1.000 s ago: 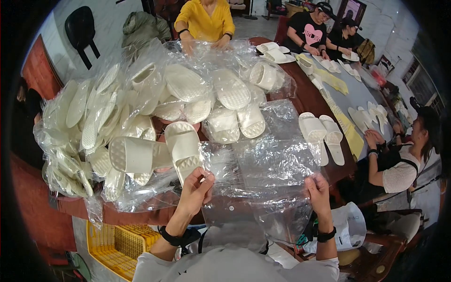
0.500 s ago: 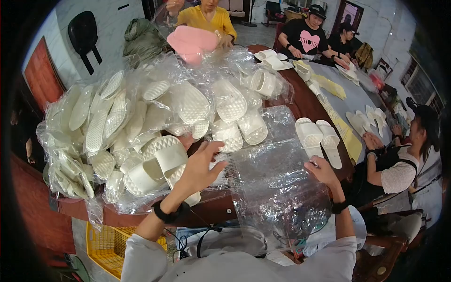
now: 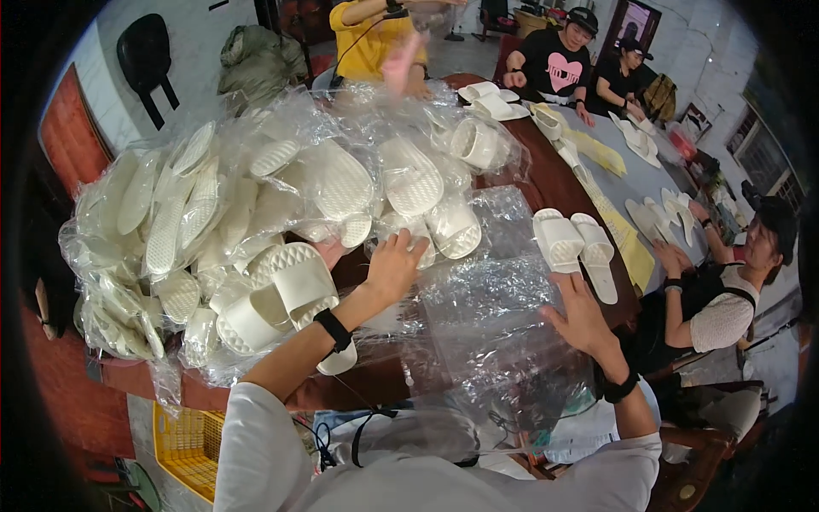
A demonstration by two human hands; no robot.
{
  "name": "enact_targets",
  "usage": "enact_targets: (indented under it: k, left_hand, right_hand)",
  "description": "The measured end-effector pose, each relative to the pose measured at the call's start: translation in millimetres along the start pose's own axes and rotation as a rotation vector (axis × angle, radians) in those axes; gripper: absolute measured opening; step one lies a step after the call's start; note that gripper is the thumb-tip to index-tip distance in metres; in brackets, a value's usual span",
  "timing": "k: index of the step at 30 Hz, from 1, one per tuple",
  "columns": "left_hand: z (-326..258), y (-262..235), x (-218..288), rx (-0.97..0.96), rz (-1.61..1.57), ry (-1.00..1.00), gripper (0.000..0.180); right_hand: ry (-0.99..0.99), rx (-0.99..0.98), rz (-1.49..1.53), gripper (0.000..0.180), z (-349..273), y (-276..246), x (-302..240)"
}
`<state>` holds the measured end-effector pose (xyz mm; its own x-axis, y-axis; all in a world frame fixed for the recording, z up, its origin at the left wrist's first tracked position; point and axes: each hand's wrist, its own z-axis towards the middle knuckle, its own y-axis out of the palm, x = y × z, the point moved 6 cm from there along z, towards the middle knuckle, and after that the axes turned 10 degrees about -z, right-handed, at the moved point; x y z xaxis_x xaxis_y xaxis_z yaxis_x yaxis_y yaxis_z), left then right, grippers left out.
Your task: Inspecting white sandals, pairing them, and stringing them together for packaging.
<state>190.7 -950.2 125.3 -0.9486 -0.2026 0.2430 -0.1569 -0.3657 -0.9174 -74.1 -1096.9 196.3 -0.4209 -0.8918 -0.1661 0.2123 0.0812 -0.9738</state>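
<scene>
Clear plastic bags [image 3: 490, 294] lie flat and overlapping on the brown table in front of me, hanging over its near edge. My left hand [image 3: 394, 271] is over their left side, fingers a little apart, close to a bagged white slipper [image 3: 454, 229]. On the right my right hand [image 3: 583, 314] is open, thumb spread over the bags and fingertips near the heel end of an unwrapped pair of white slippers [image 3: 563, 241]. Left of my left wrist, more loose white slippers [image 3: 300, 282] rest one upon another.
A large heap of bagged white slippers [image 3: 179, 218] covers the table's left side. Across it, a person in yellow [image 3: 367, 38] handles a blurred pink thing [image 3: 401, 61]. Several people sit along a grey table [image 3: 610, 171] at the right. A yellow crate [image 3: 188, 444] stands below.
My left hand has moved right, over the bags. My right hand's fingers have straightened toward the slippers. The pink thing across the table has swung to the right.
</scene>
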Motion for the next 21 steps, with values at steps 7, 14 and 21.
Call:
enact_targets:
  k: [7,14,21]
  left_hand:
    - [2.1,2.0,6.9,-0.004,0.044,-0.055,0.07]
    - [9.9,2.2,16.6,0.05,0.035,-0.074,0.06]
    - [26.8,9.3,20.7,0.078,0.127,-0.027,0.049]
  right_hand:
    - [-0.209,-0.23,0.116,0.055,-10.8,-3.2,-43.3]
    - [-0.026,-0.541,0.165,0.067,-4.8,59.2,-49.4]
    - [0.072,-0.518,-0.091,0.069,20.7,97.1,-45.6]
